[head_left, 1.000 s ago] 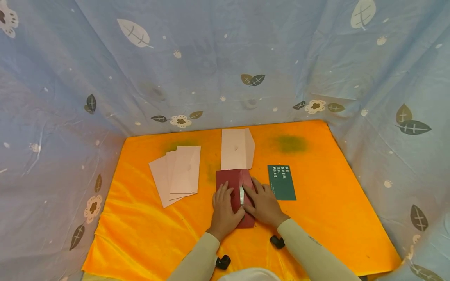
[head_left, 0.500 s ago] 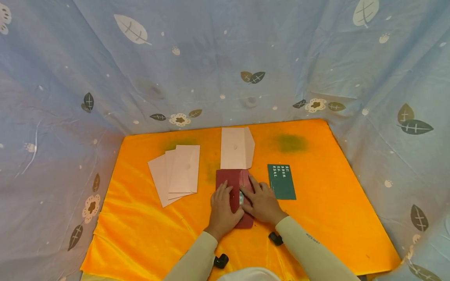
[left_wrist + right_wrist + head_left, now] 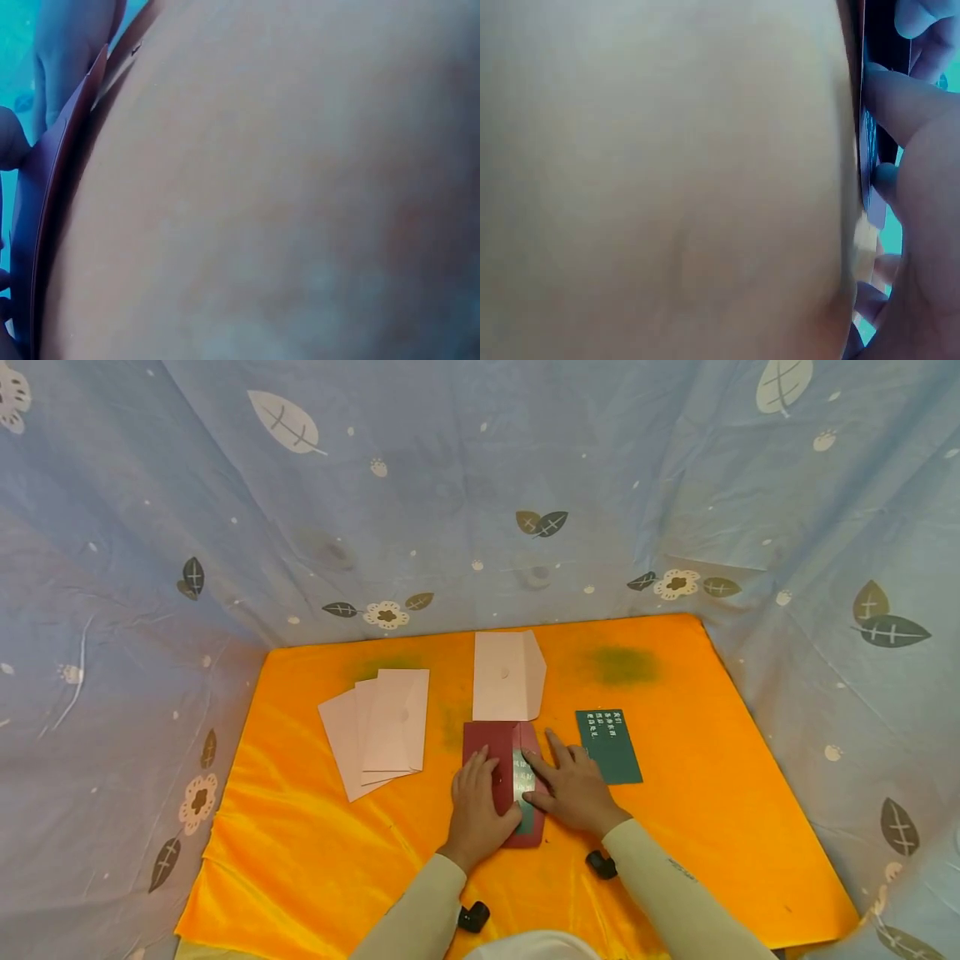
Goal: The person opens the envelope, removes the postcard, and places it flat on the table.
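In the head view, a dark red envelope [image 3: 486,737] lies on the orange cloth with its flap open to the right. A green card [image 3: 522,768] with pale lettering sticks partly out of it; the rest is hidden inside. My left hand [image 3: 477,814] rests on the envelope's left part, fingers extended, thumb by the opening. My right hand [image 3: 579,789] presses its index finger and thumb on the card and flap. The left wrist view catches the envelope [image 3: 45,172] edge-on at far left. At the right wrist view's right side, fingertips touch the card [image 3: 868,150].
Several pale pink envelopes [image 3: 393,727] overlap at the left. Another pink envelope [image 3: 498,677], flap open, lies just beyond the red one. A second green card [image 3: 611,747] lies to the right. Blue patterned curtains [image 3: 465,485] surround the orange-covered table [image 3: 697,827].
The green card has slid rightward, showing as a wider strip outside the envelope's opening. My right hand has shifted right with it; its fingers nudged the second card slightly right. My left hand stays put.
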Demonstrator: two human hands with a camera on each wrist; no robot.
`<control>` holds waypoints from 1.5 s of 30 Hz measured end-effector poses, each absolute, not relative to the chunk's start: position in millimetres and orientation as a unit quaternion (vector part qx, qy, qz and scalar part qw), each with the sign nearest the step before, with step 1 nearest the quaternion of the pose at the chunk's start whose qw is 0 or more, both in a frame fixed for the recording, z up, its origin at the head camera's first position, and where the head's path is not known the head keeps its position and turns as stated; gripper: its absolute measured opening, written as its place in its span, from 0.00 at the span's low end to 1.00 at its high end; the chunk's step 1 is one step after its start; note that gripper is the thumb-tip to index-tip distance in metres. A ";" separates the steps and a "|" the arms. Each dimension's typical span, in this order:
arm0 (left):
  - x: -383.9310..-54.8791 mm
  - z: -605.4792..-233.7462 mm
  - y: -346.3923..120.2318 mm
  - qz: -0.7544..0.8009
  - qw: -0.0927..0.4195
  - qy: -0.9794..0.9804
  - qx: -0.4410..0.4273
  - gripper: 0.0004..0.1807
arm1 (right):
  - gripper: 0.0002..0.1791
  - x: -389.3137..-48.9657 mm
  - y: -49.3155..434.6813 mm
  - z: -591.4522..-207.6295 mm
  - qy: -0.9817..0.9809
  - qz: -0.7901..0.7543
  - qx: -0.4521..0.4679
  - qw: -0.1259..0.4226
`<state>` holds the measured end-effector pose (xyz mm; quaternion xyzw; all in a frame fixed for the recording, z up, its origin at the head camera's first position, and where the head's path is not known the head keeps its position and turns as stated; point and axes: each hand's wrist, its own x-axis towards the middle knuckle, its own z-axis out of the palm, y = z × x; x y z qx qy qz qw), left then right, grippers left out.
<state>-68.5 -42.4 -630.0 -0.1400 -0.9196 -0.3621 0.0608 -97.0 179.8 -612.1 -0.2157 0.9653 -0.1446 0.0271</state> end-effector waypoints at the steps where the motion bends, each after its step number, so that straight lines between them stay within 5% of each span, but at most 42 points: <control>1: -68.3 -629.8 -42.4 -0.363 0.061 -0.919 -0.139 0.42 | 0.44 -96.9 181.3 -612.4 0.965 -0.145 -0.217 0.031; 9: -68.3 -632.1 -41.7 -0.363 0.060 -0.920 -0.136 0.43 | 0.45 -91.7 181.0 -613.5 0.956 -0.233 -0.175 0.033; 20: -68.3 -633.4 -40.2 -0.367 0.052 -0.920 -0.131 0.44 | 0.23 -69.8 158.5 -603.4 0.890 -0.445 -0.076 -0.062; 45: -67.0 -632.4 -39.3 -0.362 0.046 -0.923 -0.122 0.44 | 0.27 -68.1 153.6 -583.8 0.783 -0.606 0.086 0.115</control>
